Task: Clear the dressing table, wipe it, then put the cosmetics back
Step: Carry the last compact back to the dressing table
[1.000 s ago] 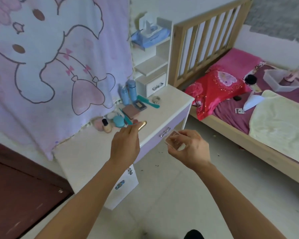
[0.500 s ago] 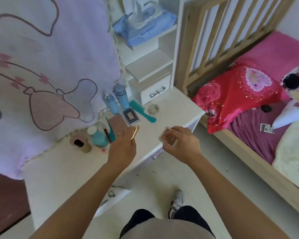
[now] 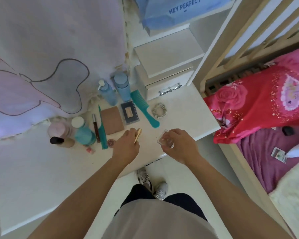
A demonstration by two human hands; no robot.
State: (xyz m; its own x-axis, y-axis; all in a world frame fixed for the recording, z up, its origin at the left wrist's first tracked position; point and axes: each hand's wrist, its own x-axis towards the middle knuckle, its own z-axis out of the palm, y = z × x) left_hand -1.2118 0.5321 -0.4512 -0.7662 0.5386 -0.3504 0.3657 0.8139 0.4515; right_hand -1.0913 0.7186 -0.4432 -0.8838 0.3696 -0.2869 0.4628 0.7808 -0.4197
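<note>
**Two items in hand, the row waits**

Nearest you, your left hand [image 3: 126, 147] has its fingers curled round a gold tube [image 3: 138, 135], low over the dressing table [image 3: 41, 169] near its front edge. Your right hand [image 3: 179, 146] pinches a small clear case [image 3: 164, 139] just beside it. This looks like the putting-back stage. Lay the tube down flat in line with the row, and mind the brown palette [image 3: 112, 120] just beyond your knuckles. The tube's long axis runs front to back, its free end pointing away from you toward the dark compact [image 3: 129, 113] and leaning slightly right. Farther back lie the teal comb [image 3: 142, 106] and two blue bottles [image 3: 122, 87].
</note>
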